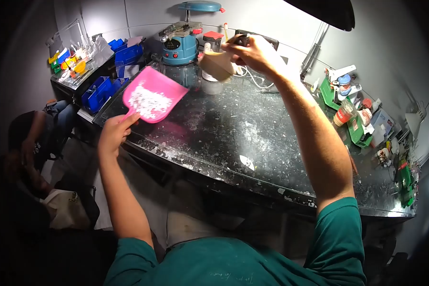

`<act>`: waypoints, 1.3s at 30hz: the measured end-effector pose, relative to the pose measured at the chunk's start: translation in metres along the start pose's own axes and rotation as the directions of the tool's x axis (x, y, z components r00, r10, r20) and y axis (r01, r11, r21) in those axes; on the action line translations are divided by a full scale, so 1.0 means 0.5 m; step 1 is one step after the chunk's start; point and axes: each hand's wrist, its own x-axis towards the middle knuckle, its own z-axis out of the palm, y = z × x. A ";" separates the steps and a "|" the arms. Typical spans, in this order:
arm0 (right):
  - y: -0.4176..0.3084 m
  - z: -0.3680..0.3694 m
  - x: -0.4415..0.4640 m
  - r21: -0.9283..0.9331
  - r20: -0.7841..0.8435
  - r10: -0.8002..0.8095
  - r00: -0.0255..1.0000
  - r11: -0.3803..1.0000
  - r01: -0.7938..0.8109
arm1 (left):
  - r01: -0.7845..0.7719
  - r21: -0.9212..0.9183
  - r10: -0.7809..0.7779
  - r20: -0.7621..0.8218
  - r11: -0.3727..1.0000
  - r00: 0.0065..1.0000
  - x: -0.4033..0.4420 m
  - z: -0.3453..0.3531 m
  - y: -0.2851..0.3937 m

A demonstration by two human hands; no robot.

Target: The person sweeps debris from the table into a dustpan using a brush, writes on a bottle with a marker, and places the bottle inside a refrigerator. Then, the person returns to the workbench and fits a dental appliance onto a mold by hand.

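A pink dustpan [150,77] is held by its handle in my left hand [115,132], with the fingers closed round it. White crumbs and powder [149,101] lie in the pan. The pan is over the left part of the dark workbench [214,128]. My right hand [252,53] is raised over the back of the bench, wrapped round a dark handle. From that handle extends the tan, motion-blurred head of a brush [217,66], apart from the dustpan. Behind the brush is a white tub [207,76], partly hidden.
A blue machine [178,50] with red buttons stands at the back. Green bins [355,126] with jars line the right side. Blue bins [100,93] stand at left. A white cable [257,85] lies at the back. A seated person [38,143] is at far left.
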 end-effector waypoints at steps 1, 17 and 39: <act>-0.008 0.021 0.012 -0.001 -0.003 -0.051 0.999 0.999 0.051 | -0.025 -0.037 0.022 -0.057 0.999 0.998 -0.011 -0.015 -0.020; -0.063 0.175 0.151 -0.535 0.280 0.229 0.932 0.844 -0.047 | 0.036 -0.097 -0.073 -0.410 0.995 0.909 -0.200 -0.067 -0.124; -0.127 0.582 0.203 0.003 0.525 -0.337 0.782 0.919 0.394 | 0.017 -0.168 -0.116 -0.597 0.986 0.794 -0.221 -0.111 -0.134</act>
